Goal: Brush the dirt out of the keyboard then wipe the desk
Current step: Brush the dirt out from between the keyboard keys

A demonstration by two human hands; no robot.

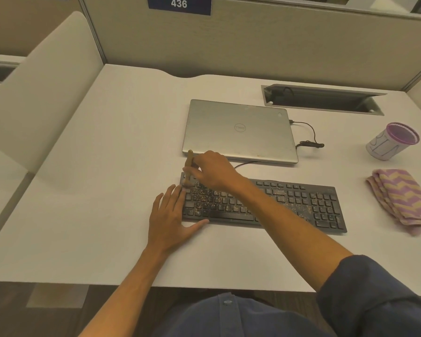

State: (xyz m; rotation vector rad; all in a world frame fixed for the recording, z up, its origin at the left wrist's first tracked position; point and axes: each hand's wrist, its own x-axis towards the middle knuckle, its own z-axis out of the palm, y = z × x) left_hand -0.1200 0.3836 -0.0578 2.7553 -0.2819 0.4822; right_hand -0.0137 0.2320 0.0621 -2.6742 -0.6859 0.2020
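So the brush [188, 167] is sitting right at the top-left corner of the keyboard [263, 205], bristle end down on the keys and the wooden handle poking up and away toward the closed Dell laptop [238, 130]. The right hand [214, 170] has its fingers curled around the handle, arm crossing diagonally over the middle of the keys.

The thing that matters here: the keyboard's long axis runs left to right across the desk [102, 166], and nearly all the dirt [204, 198] lies to the right of and nearer than the brush, thickest over the left-centre letter keys and thinning toward the numpad. So I'd guess any sweep has to travel rightward along the rows, or pull toward the front edge.

The left hand [171, 215] lies flat on the desk against the keyboard's left end, fingers straight and spread a bit, thumb along the front edge. Looks like it's just bracing the board so it doesn't slide.

The folded purple-and-tan zigzag cloth [404, 198] is off past the keyboard's right end, closer to the right arm, untouched for now.
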